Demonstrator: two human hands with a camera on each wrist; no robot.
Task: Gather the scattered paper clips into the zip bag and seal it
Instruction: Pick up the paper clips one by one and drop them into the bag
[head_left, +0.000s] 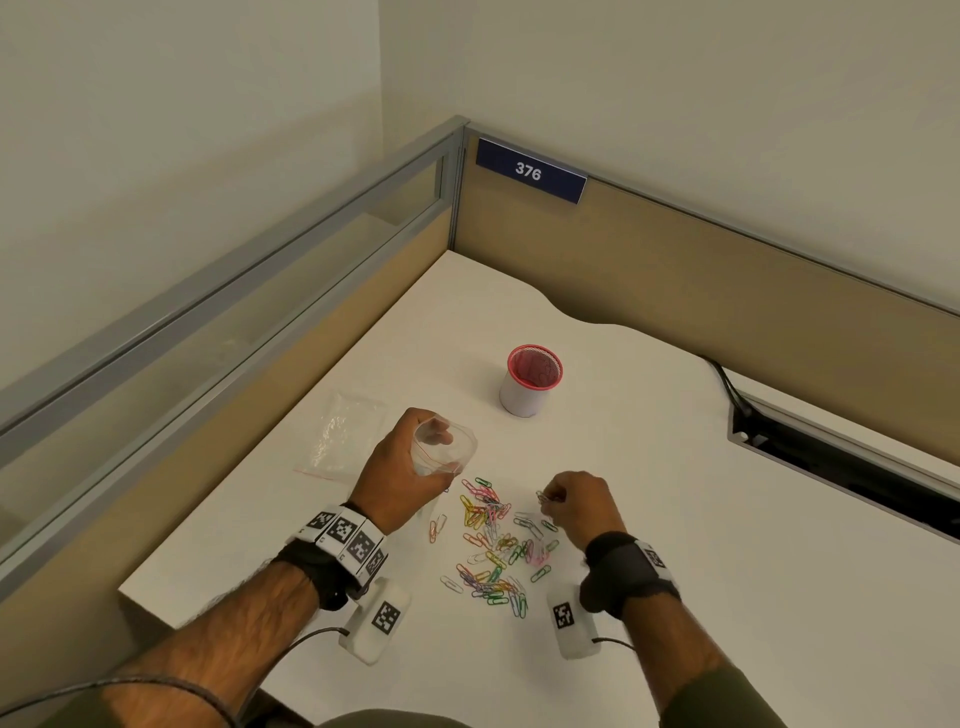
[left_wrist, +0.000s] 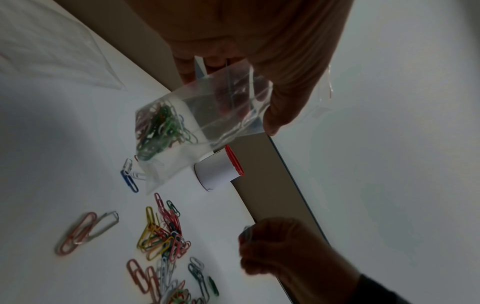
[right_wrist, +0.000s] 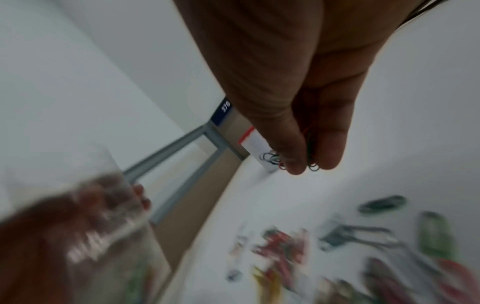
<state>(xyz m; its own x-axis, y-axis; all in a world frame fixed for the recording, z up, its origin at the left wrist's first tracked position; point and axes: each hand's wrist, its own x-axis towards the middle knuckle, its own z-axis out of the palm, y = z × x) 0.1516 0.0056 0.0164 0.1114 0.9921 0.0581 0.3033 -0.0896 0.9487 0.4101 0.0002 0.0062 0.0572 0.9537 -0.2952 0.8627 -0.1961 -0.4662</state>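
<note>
My left hand (head_left: 410, 462) grips a small clear zip bag (head_left: 447, 449) by its mouth, held open above the white desk (head_left: 649, 467). In the left wrist view the zip bag (left_wrist: 197, 123) hangs down with several coloured clips bunched at its bottom. Several coloured paper clips (head_left: 493, 545) lie scattered between my hands. My right hand (head_left: 576, 501) pinches a small bunch of clips (head_left: 543, 498) just right of the bag. The right wrist view shows that bunch (right_wrist: 309, 162) between thumb and fingers.
A second clear zip bag (head_left: 340, 441) lies flat at the left of my left hand. A white cup with a red mesh rim (head_left: 530, 382) stands behind the clips. Partition walls (head_left: 675, 270) close the desk's back and left. A cable slot (head_left: 841, 462) opens at the right.
</note>
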